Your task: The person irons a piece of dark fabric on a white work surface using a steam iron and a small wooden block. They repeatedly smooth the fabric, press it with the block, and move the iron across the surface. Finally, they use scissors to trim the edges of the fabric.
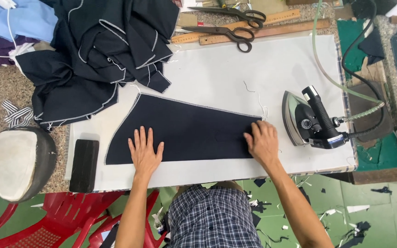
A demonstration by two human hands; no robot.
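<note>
The cut navy fabric panel (184, 133) lies flat on the white pressing board (235, 73), its long straight edge toward me and its pale-stitched curved edge running away to the left. My left hand (145, 151) rests spread and flat on the panel's near-left part, fingers open, gripping nothing, only pressing down. My right hand (263, 143) sits at the panel's narrow right end, fingers curled over the edge; it seems to pinch or tuck the cloth there, but I cannot tell whether it truly grasps it or just presses on it. I judge this to be the smoothing and squaring of the piece before pressing, and the next move would call for holding the cloth taut and wrinkle-free while one hand frees itself for the steam iron (311, 121), which stands just beside my right hand with its hoses (345, 92) trailing off to the right. Farther out, a heap of dark cut pieces (102, 50) lies at the board's upper left, two pairs of tailor's shears (228, 27) and wooden rulers (263, 28) lie along the far edge, a black block (84, 165) sits at the left near edge, and a padded pressing ham (19, 163) is beyond it. What lies under my right fingers is hidden, and the heap's individual pieces are hard to separate.
</note>
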